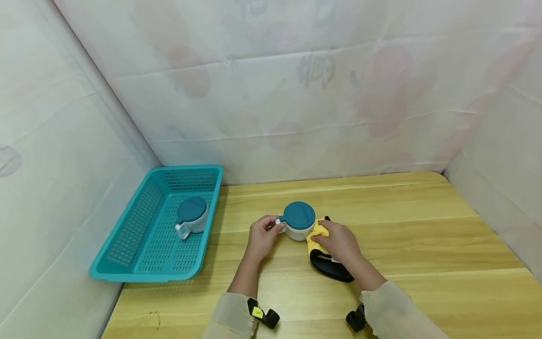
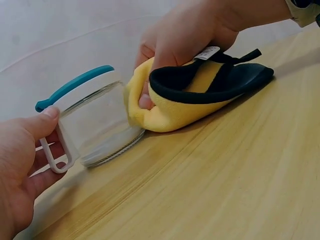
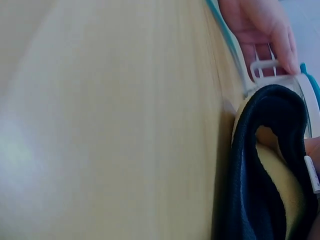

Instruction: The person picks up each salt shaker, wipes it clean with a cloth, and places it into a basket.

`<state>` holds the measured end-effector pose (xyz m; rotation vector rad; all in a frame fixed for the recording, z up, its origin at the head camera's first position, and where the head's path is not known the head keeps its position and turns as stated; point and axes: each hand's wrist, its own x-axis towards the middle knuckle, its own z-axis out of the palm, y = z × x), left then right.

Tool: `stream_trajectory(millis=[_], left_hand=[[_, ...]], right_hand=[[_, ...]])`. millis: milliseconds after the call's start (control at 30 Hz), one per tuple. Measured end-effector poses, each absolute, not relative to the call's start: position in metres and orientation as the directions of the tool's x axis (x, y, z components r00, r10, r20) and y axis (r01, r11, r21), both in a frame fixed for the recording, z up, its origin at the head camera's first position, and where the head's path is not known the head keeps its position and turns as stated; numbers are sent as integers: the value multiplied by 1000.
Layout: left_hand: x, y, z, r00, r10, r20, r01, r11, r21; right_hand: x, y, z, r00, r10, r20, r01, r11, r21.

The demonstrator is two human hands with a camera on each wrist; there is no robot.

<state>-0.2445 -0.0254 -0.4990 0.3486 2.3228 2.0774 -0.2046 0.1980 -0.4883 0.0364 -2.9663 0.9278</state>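
A clear glass jar (image 1: 299,215) with a white collar, a teal lid and a white side handle is on the wooden table. My left hand (image 1: 261,238) holds the handle, its thumb at the top near the lid's tab, fingers behind the handle (image 2: 52,155). On the jar's other side, my right hand (image 1: 342,242) grips a yellow cloth (image 2: 165,112) with black edging and a white tag. The bunched yellow part touches the glass wall. The cloth's black-edged end (image 3: 240,185) hangs in an open fold below that hand, covering part of the jar in the right wrist view.
A teal perforated basket (image 1: 161,254) stands at the table's left. Inside it sits a similar lidded jar (image 1: 192,214) with a white handle. Fabric-covered walls (image 1: 271,117) enclose the back and sides. The wooden table (image 1: 423,235) extends to the right of both hands.
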Motion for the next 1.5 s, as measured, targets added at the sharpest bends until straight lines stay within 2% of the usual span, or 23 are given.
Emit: stream_trajectory(millis=[533, 800, 1133, 1500], left_hand=[[-247, -36, -493, -932, 331, 146, 190, 104, 976], [-248, -38, -497, -923, 366, 116, 180, 144, 973], [-245, -36, -495, -929, 336, 157, 206, 117, 972], [-246, -37, -496, -938, 313, 149, 197, 127, 972]], right_hand=[[-207, 221, -483, -991, -133, 34, -128, 806, -578], [-204, 227, -475, -985, -174, 6, -141, 778, -612], [-198, 224, -472, -993, -115, 6, -91, 750, -655], [-187, 206, -480, -999, -40, 12, -39, 769, -638]])
